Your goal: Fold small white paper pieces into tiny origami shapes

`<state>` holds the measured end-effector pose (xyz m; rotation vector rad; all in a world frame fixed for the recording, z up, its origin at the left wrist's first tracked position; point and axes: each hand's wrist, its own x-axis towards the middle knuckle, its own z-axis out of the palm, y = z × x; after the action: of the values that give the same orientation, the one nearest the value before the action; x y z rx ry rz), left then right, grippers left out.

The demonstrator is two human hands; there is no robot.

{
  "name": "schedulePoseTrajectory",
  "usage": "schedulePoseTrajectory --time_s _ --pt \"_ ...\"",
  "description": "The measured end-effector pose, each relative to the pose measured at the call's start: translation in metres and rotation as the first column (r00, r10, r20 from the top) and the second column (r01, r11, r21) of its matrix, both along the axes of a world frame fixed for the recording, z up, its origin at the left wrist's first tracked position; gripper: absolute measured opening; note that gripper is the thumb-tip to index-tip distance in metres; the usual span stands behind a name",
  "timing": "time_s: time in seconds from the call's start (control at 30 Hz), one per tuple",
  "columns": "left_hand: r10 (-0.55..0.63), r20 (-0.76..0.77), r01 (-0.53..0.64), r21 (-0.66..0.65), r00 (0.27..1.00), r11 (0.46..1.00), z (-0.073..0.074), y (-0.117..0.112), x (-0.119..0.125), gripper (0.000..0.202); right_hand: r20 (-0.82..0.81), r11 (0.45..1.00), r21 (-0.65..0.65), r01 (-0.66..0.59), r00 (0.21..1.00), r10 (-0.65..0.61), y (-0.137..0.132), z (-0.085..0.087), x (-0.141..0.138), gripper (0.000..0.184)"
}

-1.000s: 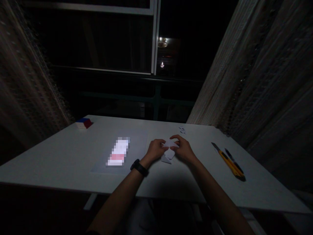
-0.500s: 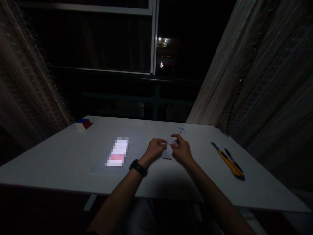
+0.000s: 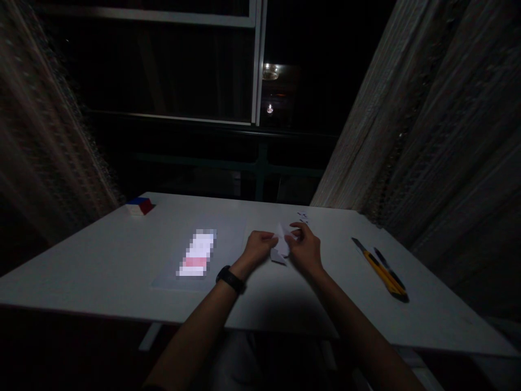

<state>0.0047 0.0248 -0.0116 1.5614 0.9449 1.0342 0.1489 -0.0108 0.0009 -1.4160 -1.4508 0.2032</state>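
Between my two hands, over the middle of the white table, is a small piece of folded white paper point(image 3: 281, 245). My left hand point(image 3: 258, 247), with a dark band on its wrist, pinches the paper's left side between thumb and fingers. On the other side my right hand point(image 3: 306, 250) is closed on the paper, thumb pressed to its face and index finger curled above. A pointed flap stands up at the top, and a lower corner hangs toward me. The fingers cover part of the folds.
A lit phone point(image 3: 197, 252), its screen blurred, lies on a white sheet point(image 3: 165, 279) to the left. Far left sits a puzzle cube point(image 3: 139, 206). A yellow utility knife point(image 3: 382, 271) and a dark pen point(image 3: 388, 267) lie right. Small dark-marked scraps point(image 3: 302, 215) lie beyond my hands.
My right index finger has shifted slightly off the paper's top, and a pointed flap now shows there. Both hands stay in nearly the same place on the paper.
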Motion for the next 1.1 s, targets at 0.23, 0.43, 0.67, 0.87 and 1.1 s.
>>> schedulePoseTrajectory --time_s 0.23,0.43,0.67,0.87,1.1 --pt "0.066 0.128 -0.061 -0.045 0.989 0.997 0.002 -0.001 0.002 0.023 0.033 0.999 0.005 -0.043 0.999 0.043 -0.001 -0.001 0.001 0.016" --pt "0.077 0.299 -0.037 -0.138 0.951 0.99 0.011 -0.008 0.0 0.033 0.057 0.999 0.042 -0.02 0.998 0.018 -0.002 -0.001 0.001 0.012" --pt "0.046 0.364 0.027 -0.194 0.93 0.981 0.01 -0.006 -0.002 0.017 -0.032 0.991 0.116 -0.062 0.997 0.067 0.0 -0.006 0.001 0.023" --pt "-0.024 0.422 0.109 -0.178 0.906 0.978 0.009 -0.007 -0.003 0.026 -0.058 0.96 0.266 -0.086 0.993 0.105 0.004 -0.011 0.003 0.023" --pt "0.012 0.376 0.019 -0.076 0.926 0.997 0.011 -0.007 -0.001 0.035 0.016 0.906 0.386 -0.176 0.983 0.184 0.003 -0.007 0.004 0.029"
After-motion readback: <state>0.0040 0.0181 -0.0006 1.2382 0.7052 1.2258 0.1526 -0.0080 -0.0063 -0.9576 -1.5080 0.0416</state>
